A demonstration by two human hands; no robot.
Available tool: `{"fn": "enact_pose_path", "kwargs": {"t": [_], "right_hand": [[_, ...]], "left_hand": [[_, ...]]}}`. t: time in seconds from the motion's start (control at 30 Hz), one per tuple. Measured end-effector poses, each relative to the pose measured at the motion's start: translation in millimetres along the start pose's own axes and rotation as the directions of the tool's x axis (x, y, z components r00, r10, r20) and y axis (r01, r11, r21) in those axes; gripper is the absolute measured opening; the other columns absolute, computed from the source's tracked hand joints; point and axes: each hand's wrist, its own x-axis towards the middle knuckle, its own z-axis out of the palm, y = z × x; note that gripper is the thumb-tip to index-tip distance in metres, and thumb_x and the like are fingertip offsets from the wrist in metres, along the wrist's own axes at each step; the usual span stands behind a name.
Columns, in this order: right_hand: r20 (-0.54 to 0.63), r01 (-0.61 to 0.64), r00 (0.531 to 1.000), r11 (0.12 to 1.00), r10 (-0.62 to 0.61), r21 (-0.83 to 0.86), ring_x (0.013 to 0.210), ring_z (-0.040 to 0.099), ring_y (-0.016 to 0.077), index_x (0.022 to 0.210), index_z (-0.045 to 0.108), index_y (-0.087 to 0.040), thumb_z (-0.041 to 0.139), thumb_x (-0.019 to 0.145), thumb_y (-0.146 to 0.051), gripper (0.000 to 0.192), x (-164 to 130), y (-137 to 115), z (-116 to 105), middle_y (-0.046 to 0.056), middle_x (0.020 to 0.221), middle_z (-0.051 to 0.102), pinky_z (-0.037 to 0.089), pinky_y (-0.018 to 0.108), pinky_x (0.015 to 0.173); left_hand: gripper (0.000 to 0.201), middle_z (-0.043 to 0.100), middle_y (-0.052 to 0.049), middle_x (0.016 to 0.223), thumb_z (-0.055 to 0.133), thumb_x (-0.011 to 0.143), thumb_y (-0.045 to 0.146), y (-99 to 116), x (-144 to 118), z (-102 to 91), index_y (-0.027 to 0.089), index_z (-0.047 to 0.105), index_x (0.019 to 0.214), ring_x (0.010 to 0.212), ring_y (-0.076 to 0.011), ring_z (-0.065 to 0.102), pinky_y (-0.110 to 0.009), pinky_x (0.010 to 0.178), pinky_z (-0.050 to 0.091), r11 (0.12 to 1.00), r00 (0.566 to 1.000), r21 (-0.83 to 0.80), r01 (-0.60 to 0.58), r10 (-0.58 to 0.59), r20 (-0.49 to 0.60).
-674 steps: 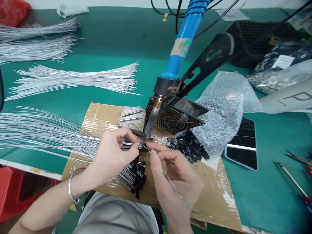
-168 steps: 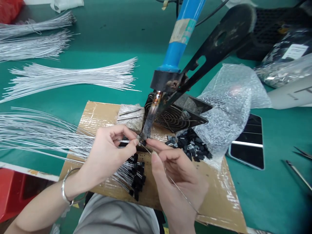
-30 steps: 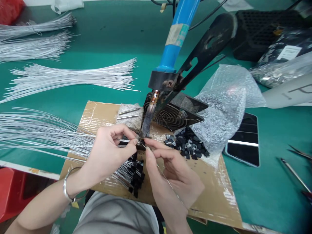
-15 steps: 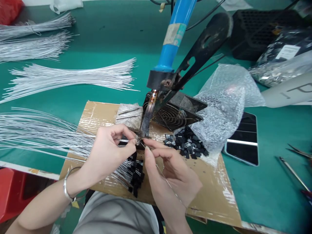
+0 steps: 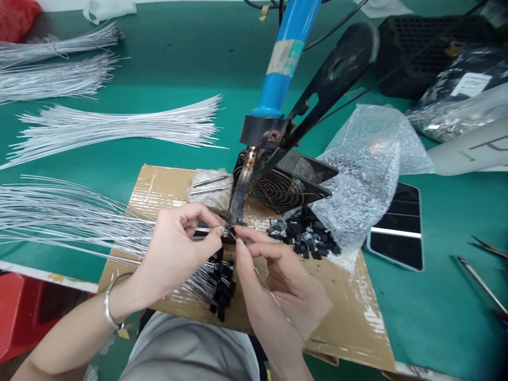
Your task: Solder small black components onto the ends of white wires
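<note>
My left hand [image 5: 178, 251] pinches a thin white wire between thumb and index finger, its end just under the tip of the blue-handled soldering iron [image 5: 271, 87]. Close beside it, my right hand [image 5: 283, 288] has thumb and forefinger closed on a thin strand of solder wire [image 5: 273, 296], which trails back across the palm. The strand's front end reaches the iron tip, and the fingertips hide the small joint there. Below the left hand lie wires with black connectors [image 5: 223, 283] on their ends. Loose white wires [image 5: 75, 214] spread out to the left.
A metal stand [image 5: 331, 79] holds the iron over a cardboard sheet [image 5: 349, 317]. Behind sit a small fan [image 5: 273, 188] and a pad [image 5: 212, 198] with metal pins. Rightward are small black pieces [image 5: 305, 230], bubble wrap [image 5: 365, 174], a phone [image 5: 397, 233] and tweezers [image 5: 480, 280].
Both hands keep almost the same pose at the iron tip. The whole view shifts very slightly.
</note>
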Motion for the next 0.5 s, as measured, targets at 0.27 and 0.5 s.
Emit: {"fn": "enact_pose_path", "kwargs": {"t": [0.27, 0.5], "right_hand": [[0.001, 0.001, 1.0, 1.0, -0.001, 0.0, 0.096, 0.079, 0.0162, 0.082, 0.069, -0.023, 0.074, 0.092, -0.016, 0.013, 0.1, -0.5, -0.3, 0.001, 0.105, 0.083, 0.06, 0.027, 0.086], [0.035, 0.001, 0.999, 1.0, -0.001, 0.011, 0.097, 0.079, 0.0143, 0.085, 0.07, -0.025, 0.074, 0.09, -0.012, 0.014, -1.2, 5.9, -1.7, -0.001, 0.107, 0.082, 0.06, 0.025, 0.088]], "left_hand": [[0.005, 0.076, -0.005, 0.075, 0.07, 0.07, 0.022, 1.5, -1.0, -1.3, 0.019, 0.07, 0.067, 0.071, -0.0192, 0.066, -0.028, 0.057, 0.041, 1.0, 1.0, 0.013, -0.004, 0.004, -0.001], [0.005, 0.076, -0.005, 0.077, 0.07, 0.07, 0.022, -1.7, 0.0, -1.7, 0.019, 0.07, 0.067, 0.073, -0.0203, 0.067, -0.03, 0.062, 0.045, 1.0, 1.0, 0.009, 0.001, -0.001, 0.006]]}}
